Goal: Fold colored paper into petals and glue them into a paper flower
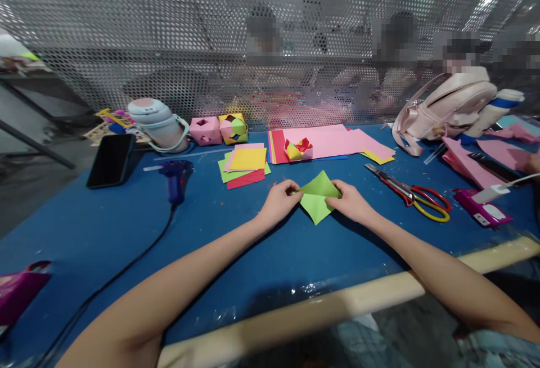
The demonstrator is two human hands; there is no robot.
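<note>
A folded green paper square (317, 198) lies on the blue table (236, 244), turned like a diamond. My left hand (279, 201) pinches its left corner with curled fingers. My right hand (349, 201) presses and grips its right corner, fingers closed on the fold. Just beyond lie a stack of small coloured paper squares (245, 164) and a spread of larger pink and red sheets (329, 142) with a small folded red-and-yellow piece (298, 148) on top.
Red-and-yellow scissors (415, 193) lie to the right, a blue glue gun (176, 179) with its cord and a black phone (111, 160) to the left. Paper cubes (218, 129), a pale bottle (158, 124) and a pink backpack (449, 106) stand along a perforated metal screen; people sit behind it.
</note>
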